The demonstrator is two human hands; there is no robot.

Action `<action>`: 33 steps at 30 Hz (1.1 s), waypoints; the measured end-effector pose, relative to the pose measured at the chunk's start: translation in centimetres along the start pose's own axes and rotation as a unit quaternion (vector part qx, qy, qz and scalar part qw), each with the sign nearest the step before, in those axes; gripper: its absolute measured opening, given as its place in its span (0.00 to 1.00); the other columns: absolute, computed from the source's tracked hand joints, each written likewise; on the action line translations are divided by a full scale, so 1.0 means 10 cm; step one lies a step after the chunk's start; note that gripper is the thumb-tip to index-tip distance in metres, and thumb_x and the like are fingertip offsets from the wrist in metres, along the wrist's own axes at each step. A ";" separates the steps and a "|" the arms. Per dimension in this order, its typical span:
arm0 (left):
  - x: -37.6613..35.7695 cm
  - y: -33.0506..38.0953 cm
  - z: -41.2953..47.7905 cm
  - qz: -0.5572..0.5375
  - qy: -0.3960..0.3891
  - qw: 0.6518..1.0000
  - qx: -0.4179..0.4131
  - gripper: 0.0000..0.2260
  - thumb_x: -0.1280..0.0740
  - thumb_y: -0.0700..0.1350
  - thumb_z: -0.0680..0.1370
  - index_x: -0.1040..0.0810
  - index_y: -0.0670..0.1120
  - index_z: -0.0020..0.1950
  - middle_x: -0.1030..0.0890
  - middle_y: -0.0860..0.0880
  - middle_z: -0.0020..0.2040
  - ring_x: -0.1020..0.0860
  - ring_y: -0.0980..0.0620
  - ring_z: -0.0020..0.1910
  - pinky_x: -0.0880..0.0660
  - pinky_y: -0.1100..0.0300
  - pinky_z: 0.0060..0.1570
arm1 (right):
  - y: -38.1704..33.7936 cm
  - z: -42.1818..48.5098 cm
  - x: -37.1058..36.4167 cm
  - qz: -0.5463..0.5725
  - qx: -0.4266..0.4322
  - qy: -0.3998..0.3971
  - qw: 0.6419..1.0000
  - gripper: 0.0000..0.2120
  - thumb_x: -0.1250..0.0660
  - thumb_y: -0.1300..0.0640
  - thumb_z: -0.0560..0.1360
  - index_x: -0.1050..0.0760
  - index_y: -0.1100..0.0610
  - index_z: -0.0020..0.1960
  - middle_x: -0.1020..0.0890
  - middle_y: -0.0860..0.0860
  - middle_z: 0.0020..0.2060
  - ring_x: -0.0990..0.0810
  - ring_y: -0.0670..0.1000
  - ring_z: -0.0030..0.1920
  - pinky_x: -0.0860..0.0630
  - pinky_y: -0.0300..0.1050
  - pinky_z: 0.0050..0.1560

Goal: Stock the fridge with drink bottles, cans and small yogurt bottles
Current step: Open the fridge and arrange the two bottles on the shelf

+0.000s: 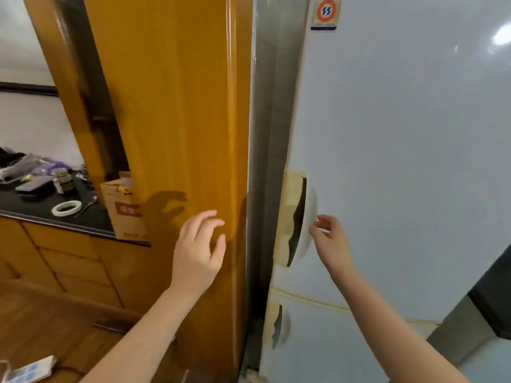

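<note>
A pale blue fridge (pixel 401 147) fills the right half of the view, its upper door closed. The recessed white handle (pixel 307 217) sits at the door's left edge, with worn yellowed trim around it. My right hand (pixel 330 241) hovers just right of that handle, fingers loosely curled and holding nothing. My left hand (pixel 197 250) is raised in front of the orange wooden panel (pixel 179 120), fingers relaxed and empty. A second, lower door handle (pixel 279 324) shows below. No bottles or cans are in sight.
The glossy wooden panel stands tight against the fridge's left side. Left of it, a dark counter (pixel 91 219) carries a brown paper bag (pixel 124 208), a tape roll (pixel 66 208), a jar (pixel 63 179) and clutter. Wooden drawers (pixel 69 258) sit beneath.
</note>
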State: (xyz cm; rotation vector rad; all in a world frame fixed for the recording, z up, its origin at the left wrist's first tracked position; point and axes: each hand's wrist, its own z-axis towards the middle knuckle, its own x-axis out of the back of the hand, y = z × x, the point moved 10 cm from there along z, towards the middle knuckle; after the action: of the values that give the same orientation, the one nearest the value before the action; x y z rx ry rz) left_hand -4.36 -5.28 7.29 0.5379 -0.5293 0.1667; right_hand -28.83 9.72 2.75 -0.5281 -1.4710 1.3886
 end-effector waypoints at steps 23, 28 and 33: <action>-1.34 -1.04 0.85 0.185 0.005 0.958 -0.221 0.36 0.47 0.63 0.77 0.54 0.48 0.79 0.56 0.42 0.78 0.58 0.36 0.76 0.55 0.29 0.64 | 0.09 0.24 -0.70 -0.074 -0.037 0.214 0.973 0.21 0.31 0.58 0.69 0.36 0.43 0.56 0.27 0.39 0.46 0.23 0.46 0.50 0.21 0.44 0.50; -1.32 -1.01 0.84 0.183 0.010 0.955 -0.235 0.36 0.45 0.63 0.77 0.52 0.47 0.79 0.53 0.41 0.78 0.54 0.34 0.75 0.56 0.29 0.66 | 0.03 0.20 -0.70 -0.144 -0.035 0.246 0.958 0.20 0.31 0.51 0.68 0.33 0.50 0.57 0.26 0.45 0.47 0.24 0.47 0.47 0.20 0.47 0.47; -1.31 -1.00 0.85 0.190 0.003 0.953 -0.235 0.34 0.46 0.62 0.78 0.48 0.46 0.78 0.48 0.39 0.76 0.49 0.33 0.74 0.43 0.27 0.61 | 0.05 -0.20 -0.60 -0.179 -0.057 0.349 0.918 0.25 0.30 0.43 0.67 0.33 0.51 0.58 0.28 0.45 0.47 0.27 0.47 0.48 0.21 0.52 0.49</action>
State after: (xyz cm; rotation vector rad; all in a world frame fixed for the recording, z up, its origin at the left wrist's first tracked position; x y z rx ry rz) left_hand -16.36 -18.42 2.26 -0.0344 -0.6392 0.3959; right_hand -24.84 5.77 -0.14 -0.6985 -0.9910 0.7108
